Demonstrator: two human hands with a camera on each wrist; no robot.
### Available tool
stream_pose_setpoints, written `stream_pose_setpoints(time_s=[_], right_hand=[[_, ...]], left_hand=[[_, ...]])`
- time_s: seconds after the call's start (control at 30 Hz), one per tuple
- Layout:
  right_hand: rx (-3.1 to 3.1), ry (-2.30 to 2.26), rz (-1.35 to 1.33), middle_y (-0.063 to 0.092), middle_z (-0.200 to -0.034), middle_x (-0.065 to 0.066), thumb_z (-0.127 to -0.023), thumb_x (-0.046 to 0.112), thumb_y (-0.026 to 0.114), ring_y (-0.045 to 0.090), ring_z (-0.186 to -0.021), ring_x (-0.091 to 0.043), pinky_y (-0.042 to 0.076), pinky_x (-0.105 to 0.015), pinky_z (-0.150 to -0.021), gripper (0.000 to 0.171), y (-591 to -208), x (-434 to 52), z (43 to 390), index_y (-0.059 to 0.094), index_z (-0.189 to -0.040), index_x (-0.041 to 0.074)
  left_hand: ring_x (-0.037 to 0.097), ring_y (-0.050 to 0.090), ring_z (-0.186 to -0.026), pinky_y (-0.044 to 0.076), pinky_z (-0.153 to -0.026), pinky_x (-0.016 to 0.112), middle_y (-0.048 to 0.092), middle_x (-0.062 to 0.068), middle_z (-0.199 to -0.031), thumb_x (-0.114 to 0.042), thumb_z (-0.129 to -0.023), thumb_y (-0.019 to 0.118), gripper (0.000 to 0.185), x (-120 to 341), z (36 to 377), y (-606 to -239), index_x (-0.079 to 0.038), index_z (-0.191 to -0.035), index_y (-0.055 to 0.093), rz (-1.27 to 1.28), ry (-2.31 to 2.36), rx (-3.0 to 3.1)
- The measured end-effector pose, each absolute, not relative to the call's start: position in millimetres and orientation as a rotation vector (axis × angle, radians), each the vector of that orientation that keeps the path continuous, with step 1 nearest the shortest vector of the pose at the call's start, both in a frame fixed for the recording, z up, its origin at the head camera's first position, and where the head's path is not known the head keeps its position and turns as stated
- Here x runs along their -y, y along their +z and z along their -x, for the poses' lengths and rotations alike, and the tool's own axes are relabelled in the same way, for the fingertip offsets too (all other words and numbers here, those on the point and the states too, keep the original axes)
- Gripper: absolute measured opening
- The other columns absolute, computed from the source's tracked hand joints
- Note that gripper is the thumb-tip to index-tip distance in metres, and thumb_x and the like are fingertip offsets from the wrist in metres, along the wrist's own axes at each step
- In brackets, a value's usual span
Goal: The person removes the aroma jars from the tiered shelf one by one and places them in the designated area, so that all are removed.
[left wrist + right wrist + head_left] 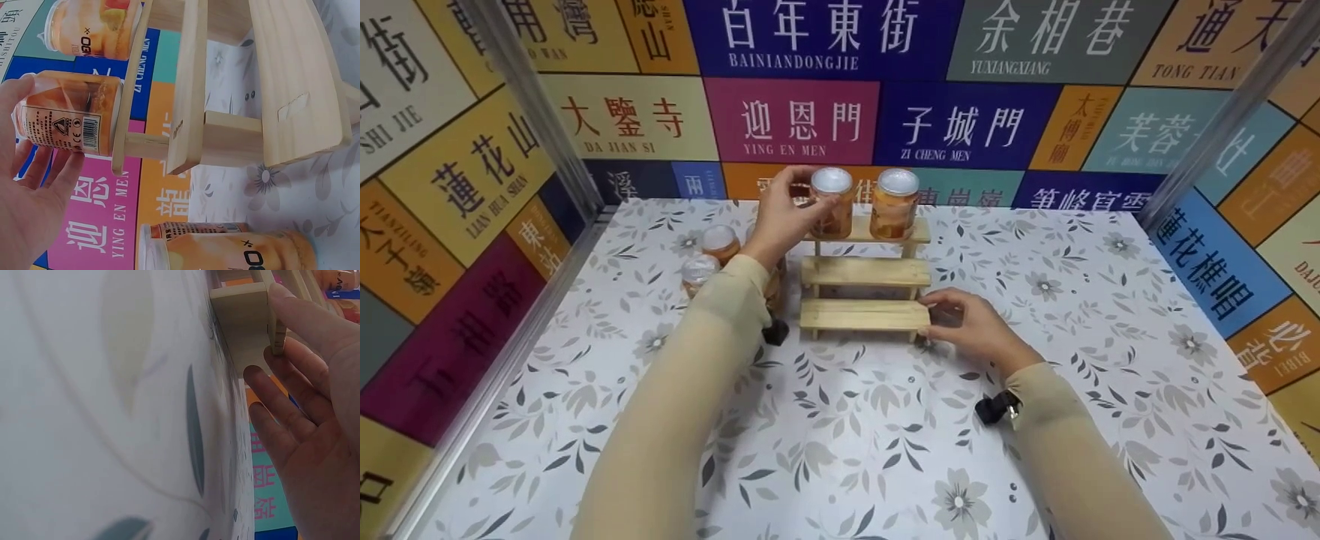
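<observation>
A three-step wooden rack (864, 279) stands mid-table. Two orange jars with white lids stand on its top step. My left hand (799, 206) grips the left jar (832, 204), its base on the step; the right jar (894, 204) stands free beside it. In the left wrist view the thumb and fingers (42, 169) curl round the held jar (67, 115), beside the rack (225, 84). My right hand (943, 319) rests against the right end of the bottom step with straight fingers (292, 382) on the rack's end (244, 326).
Two more orange jars (720, 241) (699, 271) stand on the floral table (885, 435) left of the rack, partly hidden by my left forearm; they appear as jars (225, 250) in the left wrist view. Printed sign walls (457, 187) enclose the table on three sides.
</observation>
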State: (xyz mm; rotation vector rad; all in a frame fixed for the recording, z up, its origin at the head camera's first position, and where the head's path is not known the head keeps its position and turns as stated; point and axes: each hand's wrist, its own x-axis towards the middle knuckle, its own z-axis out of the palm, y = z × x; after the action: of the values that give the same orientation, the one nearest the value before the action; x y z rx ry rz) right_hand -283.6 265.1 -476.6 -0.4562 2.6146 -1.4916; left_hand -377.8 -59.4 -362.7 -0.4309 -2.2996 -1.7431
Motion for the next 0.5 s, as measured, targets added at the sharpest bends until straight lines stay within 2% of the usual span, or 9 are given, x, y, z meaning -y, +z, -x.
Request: stream_pose_setpoints(time_s=[0.2, 0.33, 0.5], right_hand=[[-2.617, -1.494, 0.443, 0.063, -0.123, -0.005, -0.074, 0.027, 0.082, 0.06, -0.116, -0.025, 0.044, -0.042, -0.106, 0.048, -475, -265, 281, 0.064, -0.118, 0.018], [-2.617, -1.482, 0.428, 0.062, -0.123, -0.001, -0.074, 0.029, 0.082, 0.06, -0.116, -0.023, 0.045, -0.04, -0.105, 0.049, -476, -264, 282, 0.063, -0.118, 0.021], [-2.616, -1.496, 0.445, 0.062, -0.125, -0.003, -0.073, 0.027, 0.083, 0.059, -0.119, -0.025, 0.044, -0.041, -0.106, 0.049, -475, -266, 283, 0.063, -0.118, 0.019]], left_hand=[[0.018, 0.055, -0.112, 0.051, -0.096, 0.031, 0.057, 0.007, -0.123, -0.021, -0.081, 0.077, 0.052, 59, 364, -355, -0.009, -0.126, 0.053, 0.384, -1.794, 2.3], [0.022, 0.056, -0.113, 0.052, -0.097, 0.034, 0.057, 0.009, -0.123, -0.016, -0.079, 0.078, 0.051, 63, 341, -346, -0.006, -0.124, 0.055, 0.398, -1.799, 2.286], [0.022, 0.057, -0.112, 0.054, -0.094, 0.032, 0.057, 0.01, -0.123, -0.012, -0.078, 0.079, 0.051, 75, 309, -338, -0.005, -0.123, 0.057, 0.474, -1.821, 2.226]])
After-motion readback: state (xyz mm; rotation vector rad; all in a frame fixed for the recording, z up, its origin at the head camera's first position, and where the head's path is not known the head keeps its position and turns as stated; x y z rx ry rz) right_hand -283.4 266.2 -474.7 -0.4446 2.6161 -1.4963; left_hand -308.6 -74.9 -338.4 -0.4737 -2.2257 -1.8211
